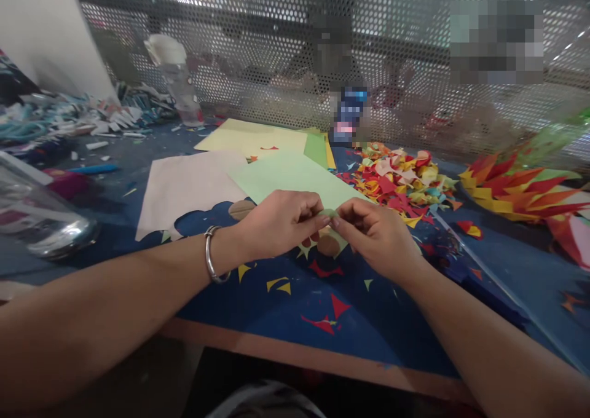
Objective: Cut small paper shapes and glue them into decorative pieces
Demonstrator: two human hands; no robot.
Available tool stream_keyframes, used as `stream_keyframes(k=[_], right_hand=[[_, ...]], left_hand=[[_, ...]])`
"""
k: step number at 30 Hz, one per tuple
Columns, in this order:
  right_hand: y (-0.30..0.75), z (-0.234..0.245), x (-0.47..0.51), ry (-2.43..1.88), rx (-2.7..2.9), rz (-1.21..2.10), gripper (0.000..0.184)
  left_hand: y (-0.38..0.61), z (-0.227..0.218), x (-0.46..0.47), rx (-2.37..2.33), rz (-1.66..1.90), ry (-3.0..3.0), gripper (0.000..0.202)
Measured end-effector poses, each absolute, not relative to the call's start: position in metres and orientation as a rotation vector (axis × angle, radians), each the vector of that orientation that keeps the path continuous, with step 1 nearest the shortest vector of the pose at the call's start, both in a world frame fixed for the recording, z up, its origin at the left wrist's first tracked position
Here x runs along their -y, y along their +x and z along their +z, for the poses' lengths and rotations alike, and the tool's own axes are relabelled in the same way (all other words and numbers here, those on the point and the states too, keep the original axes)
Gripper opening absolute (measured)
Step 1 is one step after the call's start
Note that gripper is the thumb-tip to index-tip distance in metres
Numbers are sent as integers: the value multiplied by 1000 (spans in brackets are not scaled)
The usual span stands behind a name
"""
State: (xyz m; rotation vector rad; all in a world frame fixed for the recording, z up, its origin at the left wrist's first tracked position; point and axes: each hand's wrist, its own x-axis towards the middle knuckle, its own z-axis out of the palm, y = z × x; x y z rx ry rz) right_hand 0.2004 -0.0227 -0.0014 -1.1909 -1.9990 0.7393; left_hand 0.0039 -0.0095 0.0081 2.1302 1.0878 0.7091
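Pinched between the fingertips of both hands is a small green paper piece (329,213). My left hand (288,221), with a silver bangle at the wrist, grips its left side. My right hand (375,230) is closed on its right side. Just beneath the fingers lies a brown round piece (329,246), and another brown oval piece (241,209) rests beside my left hand. Behind the hands a pale green paper sheet (295,181) is spread on the blue table. To its left lies a pale pink sheet (193,181) with curved cut-outs along its near edge.
Colourful folded paper pieces (401,181) are heaped at back right, near a red-and-yellow paper arrangement (520,187). A phone (350,115) leans at the perforated metal screen (258,49). Bottles (179,86) stand left. Red paper scraps (340,306) lie near the table's front edge (276,350).
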Motion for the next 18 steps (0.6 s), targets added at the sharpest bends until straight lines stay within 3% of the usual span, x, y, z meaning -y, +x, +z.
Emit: stream_keyframes(k=[12,16,18], right_hand=[[201,-3,20,-1191,1967,752,17],[206,-8,12,-1233,1939,715,16],[208,-10,9,-1214,1952,678,15]], left_hand=[[-8,15,16,-1246,649,2388,28],[-24,20,50,-1415,730,2606,22],[-37,14,78,-1546,949,2566,12]])
